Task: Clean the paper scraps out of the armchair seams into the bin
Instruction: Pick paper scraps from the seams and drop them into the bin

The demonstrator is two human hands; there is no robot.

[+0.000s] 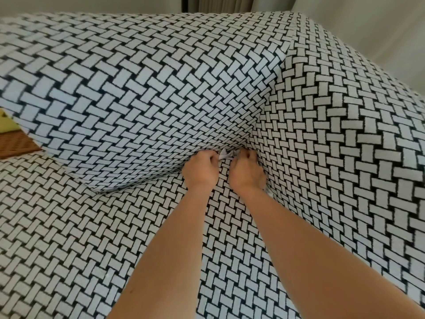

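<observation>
The armchair [230, 238] is covered in a black-and-white woven-pattern fabric. Both my hands reach into the corner seam where the seat, the back cushion and the right armrest meet. A crumpled white paper scrap [226, 154] sticks out of that seam between my hands. My left hand [202, 169] has its fingers curled and pinches the left end of the scrap. My right hand [247, 172] is curled just right of the scrap with its fingertips pushed into the seam; whether it holds paper is hidden. The bin is out of view.
The back cushion [138, 88] fills the upper left and the right armrest [345, 134] rises at the right. A yellow item and an orange-brown perforated object [16, 146] show at the left edge. A pale wall and curtain lie behind the chair.
</observation>
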